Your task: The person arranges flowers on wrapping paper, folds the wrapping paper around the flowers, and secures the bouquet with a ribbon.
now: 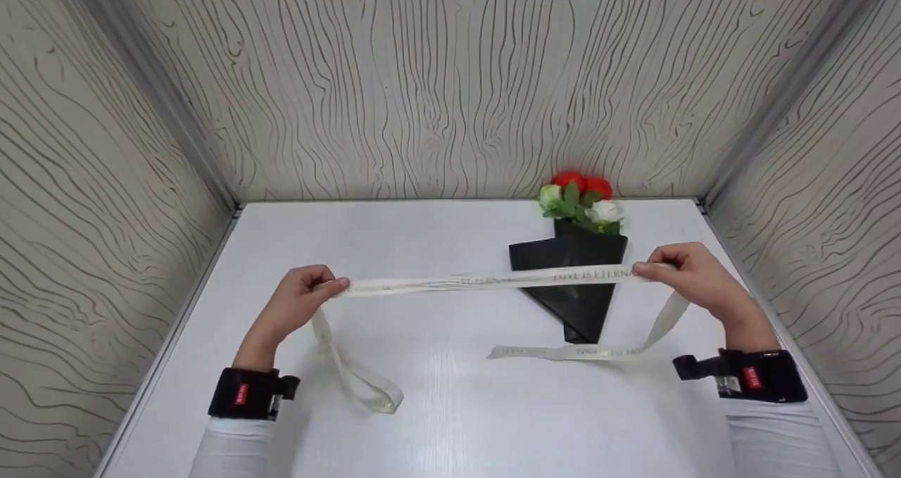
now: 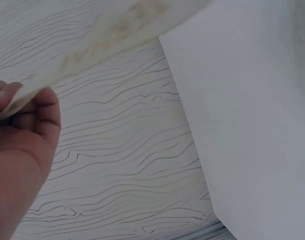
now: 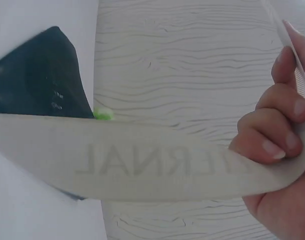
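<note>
A long cream ribbon (image 1: 436, 284) with printed lettering is stretched nearly level between both hands above the white table. My left hand (image 1: 303, 298) pinches it between thumb and fingers; a loose length loops down below that hand. On the other side my right hand (image 1: 693, 274) pinches the ribbon, and its tail hangs down and runs left along the table. The right wrist view shows the ribbon (image 3: 157, 160) crossing below the curled fingers (image 3: 272, 125). Behind the taut stretch lies a bouquet in black wrapping (image 1: 581, 253), partly covered by the ribbon.
The bouquet's red, white and pale green flowers (image 1: 581, 200) point toward the back edge of the white table (image 1: 436, 422). Wood-patterned panels (image 1: 450, 84) enclose the table at the back and sides. Black straps (image 1: 243, 393) circle both wrists over white sleeves.
</note>
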{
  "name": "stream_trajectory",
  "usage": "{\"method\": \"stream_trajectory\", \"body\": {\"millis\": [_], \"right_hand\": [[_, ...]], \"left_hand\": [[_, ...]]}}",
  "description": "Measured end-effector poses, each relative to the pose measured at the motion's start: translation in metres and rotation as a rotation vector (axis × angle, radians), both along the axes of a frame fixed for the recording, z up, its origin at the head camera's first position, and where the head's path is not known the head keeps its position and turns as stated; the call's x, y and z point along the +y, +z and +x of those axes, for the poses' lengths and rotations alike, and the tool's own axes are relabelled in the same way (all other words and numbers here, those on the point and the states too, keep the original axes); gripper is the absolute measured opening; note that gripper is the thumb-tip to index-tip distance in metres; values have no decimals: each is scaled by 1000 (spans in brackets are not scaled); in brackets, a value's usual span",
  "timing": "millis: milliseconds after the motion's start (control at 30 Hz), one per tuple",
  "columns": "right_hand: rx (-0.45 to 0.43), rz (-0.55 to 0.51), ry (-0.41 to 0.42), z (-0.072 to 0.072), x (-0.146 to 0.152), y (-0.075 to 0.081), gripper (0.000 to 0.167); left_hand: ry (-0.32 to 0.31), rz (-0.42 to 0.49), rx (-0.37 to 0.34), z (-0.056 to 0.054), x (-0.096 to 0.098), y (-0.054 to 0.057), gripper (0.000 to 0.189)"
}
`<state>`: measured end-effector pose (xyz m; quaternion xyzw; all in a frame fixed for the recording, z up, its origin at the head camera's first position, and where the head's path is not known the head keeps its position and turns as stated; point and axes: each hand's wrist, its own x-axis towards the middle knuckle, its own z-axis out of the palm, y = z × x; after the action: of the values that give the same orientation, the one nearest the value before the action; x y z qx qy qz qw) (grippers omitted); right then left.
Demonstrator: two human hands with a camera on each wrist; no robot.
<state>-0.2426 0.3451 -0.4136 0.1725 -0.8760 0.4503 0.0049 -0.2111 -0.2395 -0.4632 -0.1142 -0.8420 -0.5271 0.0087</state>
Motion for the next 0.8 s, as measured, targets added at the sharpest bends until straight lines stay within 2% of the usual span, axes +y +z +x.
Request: {"method": "stream_trajectory", "body": {"millis": [133,233,467,600,800], "right_hand": [[55,-10,-103,-6,23,5,16],[79,15,-189,-9,39,8,20],[16,141,-414,-7,72,26,43],[3,217,-470,-4,89,38,47],[43,155,-493,1,108,45,34]], "left_hand": [[66,27,-24,-2,-19,3,32],[99,47,-12,-2,-30,4,32],[165,96,38,-1,-47,12,28],[209,119,51,1,-56,21,35],[284,180,122,2,-70,32,38]]}}
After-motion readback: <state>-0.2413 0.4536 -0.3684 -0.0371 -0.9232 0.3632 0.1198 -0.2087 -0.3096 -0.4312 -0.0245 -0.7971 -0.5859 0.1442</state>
